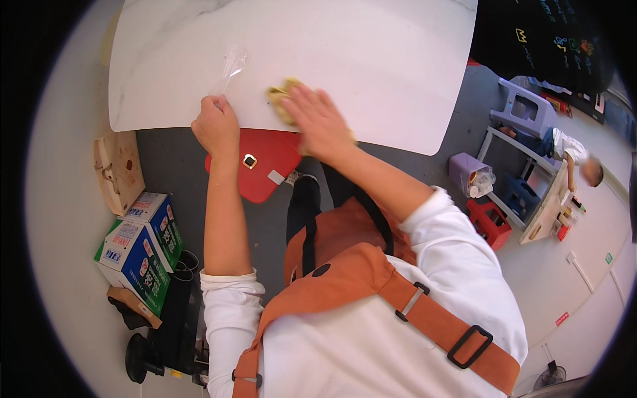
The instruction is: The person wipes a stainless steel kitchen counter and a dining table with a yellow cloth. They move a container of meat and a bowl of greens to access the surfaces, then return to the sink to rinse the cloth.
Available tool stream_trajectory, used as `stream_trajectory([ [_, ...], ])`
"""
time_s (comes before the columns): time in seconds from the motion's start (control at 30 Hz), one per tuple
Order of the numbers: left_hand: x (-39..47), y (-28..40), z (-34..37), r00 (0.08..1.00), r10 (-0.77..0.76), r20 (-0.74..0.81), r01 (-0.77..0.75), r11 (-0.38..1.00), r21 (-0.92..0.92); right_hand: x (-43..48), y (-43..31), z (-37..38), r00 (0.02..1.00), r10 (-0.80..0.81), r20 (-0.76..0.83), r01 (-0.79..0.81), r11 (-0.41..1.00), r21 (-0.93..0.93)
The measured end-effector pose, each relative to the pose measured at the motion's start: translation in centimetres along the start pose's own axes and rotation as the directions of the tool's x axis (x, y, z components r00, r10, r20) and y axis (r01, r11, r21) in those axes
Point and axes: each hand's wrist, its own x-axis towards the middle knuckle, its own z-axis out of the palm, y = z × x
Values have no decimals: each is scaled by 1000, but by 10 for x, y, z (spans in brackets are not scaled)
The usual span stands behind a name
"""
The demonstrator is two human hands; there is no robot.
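A white marble-patterned tabletop [348, 54] spreads out in front of me. My left hand [217, 124] is closed in a fist at its near edge, gripping a crumpled piece of clear plastic film [233, 64] that sticks up past the fingers. To the right, my right hand [318, 117] lies flat, fingers extended, pressing a yellow cloth [281, 102] on the tabletop near the edge. Part of the cloth is hidden under the palm. A few small dark specks show beside the cloth.
Below the table edge is a red stool [266, 164]. Stacked cartons [134, 258] and a wooden box [119, 174] stand at the left. At right are a purple bin [463, 169], a red stool [490, 224], a blackboard [542, 40] and a person [567, 149] seated at a small table.
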Motion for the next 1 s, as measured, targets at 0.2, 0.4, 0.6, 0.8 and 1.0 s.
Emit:
stream_trajectory([
  [0.2,-40,-44,-40,980,-195,-46,165,916,-364,-132,110,-80,964,226,136,-170,926,-336],
  [0.4,-111,-73,-88,890,-455,1,361,706,-609,29,-11,9,984,-69,167,66,998,22],
  [0.6,-128,-72,-112,854,-521,-1,318,523,-790,146,-112,130,968,-231,-103,242,963,115],
  [0.8,-165,-124,-116,799,-576,174,474,425,-771,12,19,11,978,187,93,-175,977,-122],
  [1.0,-212,-138,-106,714,-636,292,608,355,-711,-5,177,-74,848,409,-338,-516,783,-348],
])
